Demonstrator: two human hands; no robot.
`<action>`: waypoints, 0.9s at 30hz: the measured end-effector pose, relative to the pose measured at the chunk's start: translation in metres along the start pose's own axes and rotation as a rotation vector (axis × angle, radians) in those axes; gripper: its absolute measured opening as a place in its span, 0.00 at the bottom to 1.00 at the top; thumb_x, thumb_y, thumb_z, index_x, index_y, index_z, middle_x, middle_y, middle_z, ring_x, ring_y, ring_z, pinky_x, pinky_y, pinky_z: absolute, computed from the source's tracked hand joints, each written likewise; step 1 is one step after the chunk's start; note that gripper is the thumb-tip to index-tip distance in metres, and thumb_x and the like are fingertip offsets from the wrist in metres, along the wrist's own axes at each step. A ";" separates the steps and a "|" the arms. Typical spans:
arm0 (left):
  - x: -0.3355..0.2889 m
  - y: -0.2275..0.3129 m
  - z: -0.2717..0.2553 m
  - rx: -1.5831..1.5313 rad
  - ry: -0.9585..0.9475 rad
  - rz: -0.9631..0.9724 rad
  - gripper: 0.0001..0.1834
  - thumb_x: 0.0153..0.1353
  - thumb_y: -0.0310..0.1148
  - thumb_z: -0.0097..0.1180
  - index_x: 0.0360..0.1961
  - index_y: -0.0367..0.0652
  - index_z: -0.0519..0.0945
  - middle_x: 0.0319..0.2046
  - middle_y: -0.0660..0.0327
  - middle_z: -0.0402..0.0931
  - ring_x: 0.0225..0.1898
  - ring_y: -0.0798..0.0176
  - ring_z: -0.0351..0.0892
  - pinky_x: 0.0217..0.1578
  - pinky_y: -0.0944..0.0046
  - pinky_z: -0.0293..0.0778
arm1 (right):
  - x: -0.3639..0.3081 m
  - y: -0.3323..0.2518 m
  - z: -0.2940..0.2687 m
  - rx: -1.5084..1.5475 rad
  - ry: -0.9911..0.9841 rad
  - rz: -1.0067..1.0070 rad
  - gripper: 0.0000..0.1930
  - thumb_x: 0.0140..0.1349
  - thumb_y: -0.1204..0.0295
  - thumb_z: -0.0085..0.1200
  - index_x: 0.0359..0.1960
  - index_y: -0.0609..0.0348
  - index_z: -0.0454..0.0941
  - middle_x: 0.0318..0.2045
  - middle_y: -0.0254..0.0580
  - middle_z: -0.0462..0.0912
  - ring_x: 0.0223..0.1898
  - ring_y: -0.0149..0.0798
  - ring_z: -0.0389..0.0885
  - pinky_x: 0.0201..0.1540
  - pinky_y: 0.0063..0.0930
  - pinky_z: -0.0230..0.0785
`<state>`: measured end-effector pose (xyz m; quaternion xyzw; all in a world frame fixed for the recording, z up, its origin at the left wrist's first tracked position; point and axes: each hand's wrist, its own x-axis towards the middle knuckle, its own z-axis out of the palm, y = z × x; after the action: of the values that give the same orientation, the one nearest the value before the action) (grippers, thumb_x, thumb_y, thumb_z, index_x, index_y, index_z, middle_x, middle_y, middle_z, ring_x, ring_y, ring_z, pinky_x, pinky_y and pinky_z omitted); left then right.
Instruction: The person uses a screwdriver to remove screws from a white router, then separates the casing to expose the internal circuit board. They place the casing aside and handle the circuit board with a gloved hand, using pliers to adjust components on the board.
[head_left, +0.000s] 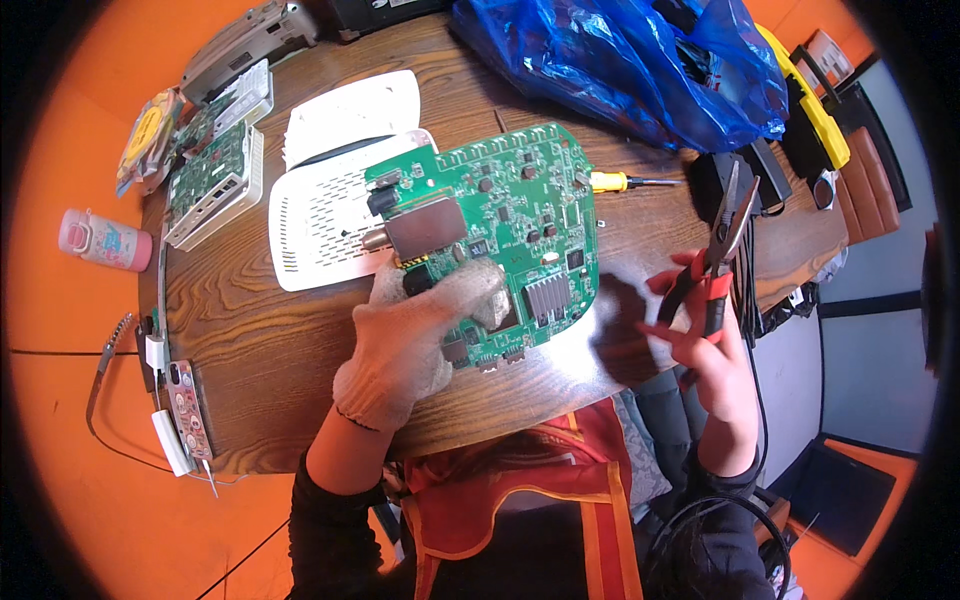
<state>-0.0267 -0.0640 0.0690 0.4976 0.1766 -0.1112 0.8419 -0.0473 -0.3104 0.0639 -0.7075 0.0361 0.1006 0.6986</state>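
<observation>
My left hand [400,335], in a light work glove, grips a green circuit board [515,215] by its lower left edge, the thumb across its face. The board is held above the table and carries a metal shield box, a finned heat sink [546,299] and a row of connectors along the far edge. My bare right hand [712,345] is closed around the red and black handles of long-nose pliers [728,235]. Their jaws point up and away, to the right of the board and apart from it. White vented casing halves [320,230] lie behind the board.
A yellow screwdriver [612,181] lies right of the board, near black adapters [740,180]. A blue plastic bag [620,70] fills the far right. More opened devices [215,185] stand at the far left. A phone [188,405] and a pink bottle [105,240] are on the left.
</observation>
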 end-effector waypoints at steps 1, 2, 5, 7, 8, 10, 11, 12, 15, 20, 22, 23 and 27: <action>-0.001 0.000 0.001 0.036 0.014 0.015 0.14 0.52 0.26 0.59 0.41 0.39 0.73 0.29 0.62 0.76 0.28 0.69 0.77 0.25 0.68 0.77 | 0.001 0.000 0.001 -0.224 0.050 -0.076 0.36 0.44 0.79 0.46 0.60 0.63 0.53 0.52 0.50 0.66 0.55 0.46 0.66 0.57 0.40 0.60; -0.001 -0.001 0.002 0.063 0.034 0.003 0.14 0.52 0.26 0.60 0.40 0.40 0.73 0.29 0.63 0.76 0.28 0.70 0.76 0.25 0.69 0.77 | 0.007 0.004 0.006 -0.574 0.174 -0.250 0.34 0.44 0.81 0.46 0.58 0.66 0.54 0.50 0.53 0.65 0.52 0.49 0.67 0.55 0.38 0.59; 0.000 -0.001 0.002 0.069 0.001 -0.075 0.14 0.52 0.26 0.60 0.40 0.40 0.72 0.29 0.63 0.75 0.28 0.70 0.76 0.25 0.69 0.77 | 0.016 0.013 0.012 -0.988 0.240 -0.487 0.34 0.42 0.81 0.50 0.56 0.68 0.56 0.47 0.58 0.64 0.48 0.58 0.64 0.54 0.42 0.58; 0.001 -0.001 0.001 0.043 0.029 -0.075 0.16 0.52 0.24 0.59 0.43 0.40 0.72 0.33 0.60 0.77 0.29 0.68 0.79 0.25 0.69 0.79 | 0.020 0.020 0.015 -1.012 0.231 -0.474 0.34 0.41 0.81 0.52 0.55 0.69 0.56 0.46 0.58 0.63 0.50 0.59 0.62 0.55 0.44 0.57; 0.001 -0.001 0.001 0.035 0.050 -0.081 0.17 0.53 0.23 0.59 0.45 0.39 0.72 0.34 0.59 0.78 0.30 0.67 0.80 0.24 0.68 0.80 | 0.022 0.022 0.017 -1.032 0.234 -0.461 0.34 0.41 0.81 0.52 0.55 0.69 0.56 0.46 0.58 0.63 0.50 0.59 0.62 0.55 0.44 0.57; 0.001 -0.003 0.002 0.050 0.066 -0.064 0.17 0.53 0.24 0.59 0.45 0.40 0.73 0.33 0.60 0.78 0.29 0.67 0.80 0.24 0.68 0.80 | 0.023 0.026 0.020 -1.068 0.240 -0.451 0.34 0.41 0.81 0.53 0.55 0.69 0.56 0.46 0.59 0.63 0.49 0.59 0.62 0.54 0.45 0.57; 0.001 -0.004 0.002 0.064 0.081 -0.064 0.16 0.54 0.24 0.58 0.45 0.40 0.73 0.33 0.60 0.79 0.29 0.67 0.80 0.23 0.68 0.79 | 0.024 0.027 0.022 -1.075 0.231 -0.432 0.34 0.41 0.80 0.53 0.55 0.69 0.56 0.46 0.59 0.62 0.49 0.59 0.62 0.54 0.45 0.57; 0.001 -0.004 0.003 0.063 0.076 -0.067 0.16 0.54 0.23 0.58 0.44 0.41 0.73 0.33 0.60 0.79 0.29 0.67 0.80 0.24 0.68 0.79 | 0.025 0.028 0.024 -1.074 0.228 -0.422 0.34 0.41 0.80 0.53 0.55 0.69 0.56 0.47 0.59 0.62 0.49 0.59 0.62 0.54 0.45 0.57; 0.002 -0.006 0.003 0.074 0.054 -0.074 0.16 0.54 0.25 0.59 0.44 0.42 0.73 0.33 0.62 0.78 0.30 0.69 0.79 0.24 0.69 0.78 | 0.028 0.028 0.032 -1.110 0.228 -0.414 0.35 0.42 0.79 0.55 0.55 0.68 0.56 0.46 0.59 0.62 0.48 0.59 0.63 0.53 0.45 0.58; 0.001 -0.008 -0.001 0.176 0.013 -0.070 0.16 0.56 0.31 0.59 0.45 0.41 0.73 0.35 0.64 0.77 0.32 0.73 0.77 0.26 0.73 0.75 | 0.029 0.025 0.040 -1.222 0.267 -0.300 0.32 0.43 0.74 0.57 0.52 0.66 0.59 0.41 0.54 0.67 0.43 0.55 0.69 0.47 0.44 0.64; 0.000 -0.010 -0.002 0.175 -0.056 -0.010 0.17 0.56 0.32 0.59 0.46 0.40 0.73 0.36 0.63 0.78 0.33 0.73 0.77 0.28 0.74 0.75 | 0.029 0.024 0.040 -1.298 0.260 -0.286 0.30 0.44 0.72 0.58 0.50 0.65 0.60 0.39 0.52 0.69 0.40 0.54 0.72 0.44 0.45 0.66; 0.000 -0.011 -0.003 0.175 -0.091 0.020 0.17 0.57 0.32 0.59 0.46 0.39 0.73 0.36 0.63 0.78 0.33 0.73 0.77 0.29 0.74 0.75 | 0.028 0.024 0.040 -1.360 0.251 -0.292 0.29 0.44 0.71 0.58 0.48 0.65 0.61 0.37 0.51 0.70 0.38 0.53 0.73 0.42 0.45 0.66; 0.000 -0.012 -0.003 0.154 -0.115 0.081 0.18 0.57 0.31 0.59 0.47 0.37 0.73 0.37 0.61 0.78 0.35 0.71 0.77 0.36 0.72 0.75 | 0.033 0.027 0.039 -1.341 0.201 -0.479 0.26 0.44 0.69 0.59 0.44 0.64 0.63 0.30 0.50 0.72 0.33 0.53 0.75 0.35 0.46 0.69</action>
<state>-0.0320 -0.0674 0.0581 0.5603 0.0986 -0.1188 0.8138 -0.0239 -0.2694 0.0314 -0.9786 -0.1255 -0.1206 0.1098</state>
